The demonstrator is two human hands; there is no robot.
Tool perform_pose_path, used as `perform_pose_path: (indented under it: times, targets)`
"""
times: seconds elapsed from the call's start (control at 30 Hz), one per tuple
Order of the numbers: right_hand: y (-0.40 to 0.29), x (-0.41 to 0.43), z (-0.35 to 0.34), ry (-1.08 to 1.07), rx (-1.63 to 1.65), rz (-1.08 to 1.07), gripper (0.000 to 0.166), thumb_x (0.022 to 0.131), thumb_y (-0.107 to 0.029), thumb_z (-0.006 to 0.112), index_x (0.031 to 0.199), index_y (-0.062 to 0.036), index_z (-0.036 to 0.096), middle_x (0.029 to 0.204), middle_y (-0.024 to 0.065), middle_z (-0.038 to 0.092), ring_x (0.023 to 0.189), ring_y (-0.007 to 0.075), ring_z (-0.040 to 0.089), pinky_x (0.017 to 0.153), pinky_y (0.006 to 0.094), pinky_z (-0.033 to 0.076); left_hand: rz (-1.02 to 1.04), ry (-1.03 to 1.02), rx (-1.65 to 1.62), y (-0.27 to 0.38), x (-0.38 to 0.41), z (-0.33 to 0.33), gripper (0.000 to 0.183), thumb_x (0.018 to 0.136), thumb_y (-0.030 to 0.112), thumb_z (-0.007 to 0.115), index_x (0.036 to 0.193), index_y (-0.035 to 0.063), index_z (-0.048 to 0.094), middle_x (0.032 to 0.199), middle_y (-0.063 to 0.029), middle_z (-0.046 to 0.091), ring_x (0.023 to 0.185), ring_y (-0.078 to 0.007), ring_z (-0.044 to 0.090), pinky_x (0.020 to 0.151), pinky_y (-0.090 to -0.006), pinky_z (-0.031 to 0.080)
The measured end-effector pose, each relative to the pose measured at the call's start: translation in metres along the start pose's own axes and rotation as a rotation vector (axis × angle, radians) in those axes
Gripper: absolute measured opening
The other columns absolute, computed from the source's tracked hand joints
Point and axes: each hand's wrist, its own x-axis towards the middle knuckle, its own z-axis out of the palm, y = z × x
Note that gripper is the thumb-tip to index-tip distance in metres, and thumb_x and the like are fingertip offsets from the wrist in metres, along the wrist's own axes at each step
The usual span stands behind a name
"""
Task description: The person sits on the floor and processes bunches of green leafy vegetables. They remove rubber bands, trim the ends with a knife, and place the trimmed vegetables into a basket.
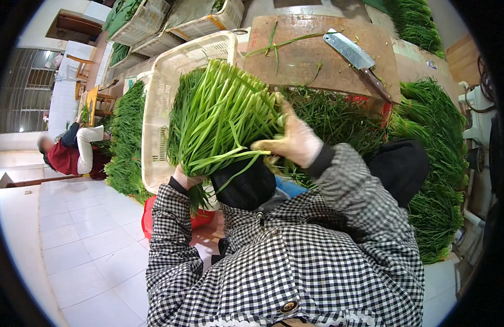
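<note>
A thick bunch of green chives (231,110) spreads across my lap, its pale stalk ends turned up and to the right. My left hand (188,178) grips the leafy lower end, and its fingers are mostly hidden beneath the leaves. At the stalk-end side, my right hand (294,137) is blurred, thumb and fingers spread apart. Its lower fingers are beside a loose stalk with a yellowish tip (262,152); whether they touch it is unclear. Behind the bunch stands a white plastic crate (151,122) with more chives inside.
A cleaver (352,51) with a wooden handle lies on a wooden board (292,53) among stray leaves. Loose chives (329,110) lie below the board. Bundled chives (429,171) are heaped right, others (127,135) left. A person (72,149) sits far left. Stacked crates (211,20) stand behind.
</note>
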Motion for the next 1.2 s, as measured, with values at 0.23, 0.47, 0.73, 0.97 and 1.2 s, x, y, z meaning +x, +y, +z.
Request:
perform_pose_path:
  times: [0.23, 0.47, 0.73, 0.97, 1.2]
  targets:
    - [0.019, 0.039, -0.033, 0.012, -0.257, -0.001, 0.025, 0.086, -0.017, 0.059, 0.106, -0.0021, 0.060, 0.097, 0.0190, 0.065, 0.090, 0.0308, 0.063, 0.080, 0.0364, 0.050, 0.177, -0.051, 0.897, 0.034, -0.009, -0.006, 0.042, 0.074, 0.013, 0.073, 0.114, 0.0091, 0.063, 0.108, -0.0072, 0.067, 0.099, -0.0227, 0.063, 0.090, -0.0323, 0.050]
    - [0.000, 0.076, -0.152, 0.312, -0.443, -0.033, 0.015, 0.090, -0.012, 0.050, 0.095, -0.0060, 0.063, 0.070, 0.0128, 0.059, 0.064, 0.0235, 0.056, 0.063, 0.0360, 0.047, 0.154, -0.105, 0.689, 0.054, -0.002, 0.000, 0.037, 0.080, 0.015, 0.065, 0.116, 0.0094, 0.063, 0.110, -0.0074, 0.066, 0.100, -0.0208, 0.062, 0.090, -0.0322, 0.050]
    - [-0.022, 0.047, -0.211, 0.324, 0.091, 0.074, 0.027, 0.098, -0.030, 0.048, 0.102, -0.0068, 0.060, 0.071, 0.0008, 0.061, 0.050, 0.0050, 0.051, 0.044, 0.0206, 0.045, 0.147, -0.035, 0.244, 0.053, -0.002, 0.007, 0.038, 0.085, 0.010, 0.062, 0.123, 0.0051, 0.057, 0.119, -0.0119, 0.063, 0.108, -0.0234, 0.059, 0.095, -0.0335, 0.047]
    - [-0.091, 0.010, -0.114, -0.305, -1.108, 0.058, 0.082, 0.072, -0.045, 0.075, 0.135, -0.0029, 0.044, 0.142, 0.0212, 0.040, 0.130, 0.0326, 0.042, 0.105, 0.0411, 0.037, 0.209, -0.003, 0.464, 0.051, -0.010, 0.014, 0.035, 0.090, 0.017, 0.056, 0.124, 0.0077, 0.056, 0.122, -0.0103, 0.060, 0.111, -0.0251, 0.056, 0.099, -0.0361, 0.044]
    - [0.017, 0.042, -0.061, -0.118, 0.069, -0.060, 0.025, 0.084, -0.012, 0.064, 0.106, -0.0009, 0.060, 0.099, 0.0145, 0.066, 0.089, 0.0242, 0.063, 0.075, 0.0311, 0.051, 0.341, -0.104, 0.681, 0.082, 0.012, 0.012, 0.035, 0.095, 0.018, 0.044, 0.127, 0.0049, 0.053, 0.124, -0.0104, 0.059, 0.111, -0.0222, 0.056, 0.100, -0.0331, 0.044]
